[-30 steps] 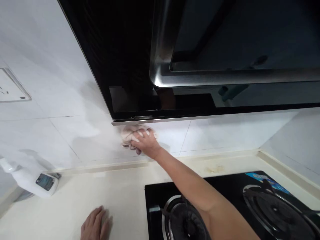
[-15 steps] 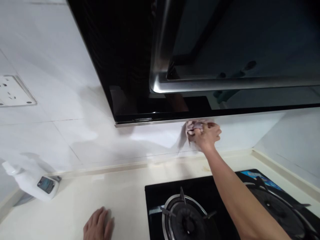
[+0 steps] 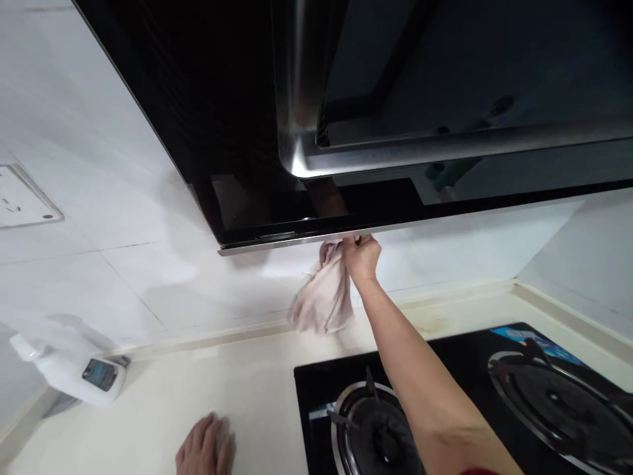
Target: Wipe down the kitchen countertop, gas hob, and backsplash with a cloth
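A pale pinkish cloth (image 3: 324, 297) hangs from my right hand (image 3: 362, 257), its lower part loose in front of the tiled wall. That hand is closed on the cloth at the lower edge of the black range hood (image 3: 237, 218), where part of the fingers is hidden. My left hand (image 3: 205, 448) rests on the cream countertop (image 3: 247, 396), left of the stove, fingers stretched out and nothing in them.
A black gas stove (image 3: 321, 389) with two burners sits below my right arm. On the left by the wall stands a white spray bottle (image 3: 74, 373). A white wall socket (image 3: 24, 198) is at the far left. The hood overhangs the counter.
My right hand has moved left along the hood's lower edge. The cloth, bunched against the wall before, now hangs down loosely. My left hand stays on the countertop. The view has shifted slightly.
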Motion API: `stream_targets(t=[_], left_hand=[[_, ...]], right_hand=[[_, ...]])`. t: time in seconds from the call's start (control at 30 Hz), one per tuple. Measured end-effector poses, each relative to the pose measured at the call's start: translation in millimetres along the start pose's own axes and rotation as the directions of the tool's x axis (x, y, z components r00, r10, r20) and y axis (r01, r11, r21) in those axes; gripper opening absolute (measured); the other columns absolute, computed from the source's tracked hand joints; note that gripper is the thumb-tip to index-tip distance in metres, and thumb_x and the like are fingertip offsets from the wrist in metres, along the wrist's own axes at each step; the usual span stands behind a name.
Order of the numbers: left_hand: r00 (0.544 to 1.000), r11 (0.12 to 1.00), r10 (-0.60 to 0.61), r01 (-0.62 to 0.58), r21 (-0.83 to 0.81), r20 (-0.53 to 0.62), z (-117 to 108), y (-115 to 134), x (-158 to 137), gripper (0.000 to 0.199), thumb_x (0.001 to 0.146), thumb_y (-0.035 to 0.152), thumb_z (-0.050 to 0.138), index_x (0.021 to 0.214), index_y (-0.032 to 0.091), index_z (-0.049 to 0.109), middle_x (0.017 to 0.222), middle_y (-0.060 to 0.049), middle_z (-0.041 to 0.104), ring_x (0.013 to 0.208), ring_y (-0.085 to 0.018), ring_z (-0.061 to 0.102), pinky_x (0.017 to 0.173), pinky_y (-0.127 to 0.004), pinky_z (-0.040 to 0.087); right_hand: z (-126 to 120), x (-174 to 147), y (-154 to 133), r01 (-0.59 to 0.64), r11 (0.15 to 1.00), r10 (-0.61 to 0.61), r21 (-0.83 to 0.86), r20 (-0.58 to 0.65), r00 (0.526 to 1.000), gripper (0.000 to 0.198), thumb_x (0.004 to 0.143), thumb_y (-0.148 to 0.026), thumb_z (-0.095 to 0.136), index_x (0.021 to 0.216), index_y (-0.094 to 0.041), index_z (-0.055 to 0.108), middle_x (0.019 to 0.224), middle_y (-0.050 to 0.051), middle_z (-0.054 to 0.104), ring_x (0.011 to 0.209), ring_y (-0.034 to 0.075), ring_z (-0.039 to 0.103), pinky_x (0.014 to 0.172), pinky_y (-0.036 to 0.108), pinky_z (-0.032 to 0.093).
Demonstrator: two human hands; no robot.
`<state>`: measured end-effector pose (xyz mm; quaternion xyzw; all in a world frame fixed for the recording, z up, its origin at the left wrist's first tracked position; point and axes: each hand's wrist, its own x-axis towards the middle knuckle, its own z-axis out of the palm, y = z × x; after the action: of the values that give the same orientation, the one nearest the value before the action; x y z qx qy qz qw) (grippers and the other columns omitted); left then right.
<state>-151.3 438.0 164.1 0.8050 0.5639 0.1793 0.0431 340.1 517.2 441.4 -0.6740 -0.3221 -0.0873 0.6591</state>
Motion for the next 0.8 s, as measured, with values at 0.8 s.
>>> stream_targets(t=[0.8], left_hand=[[0.998,0.999,-0.027,0.028,-0.025,0.057,-18.2,18.0,4.4,0.049,0.090,0.050,0.040,0.119,0.021,0.067,0.137,-0.012,0.062,0.130,-0.030,0.052,0.106,-0.051,0.040]], right_hand=[[-4.7,19.7,4.8,-0.293,0.911,0.263,0.289,0.139,0.955,0.030,0.068,-0.046,0.068,0.064,-0.022,0.051,0.053,-0.006,0.048,0.054,0.012,0.046,0.050,0.026,0.041]])
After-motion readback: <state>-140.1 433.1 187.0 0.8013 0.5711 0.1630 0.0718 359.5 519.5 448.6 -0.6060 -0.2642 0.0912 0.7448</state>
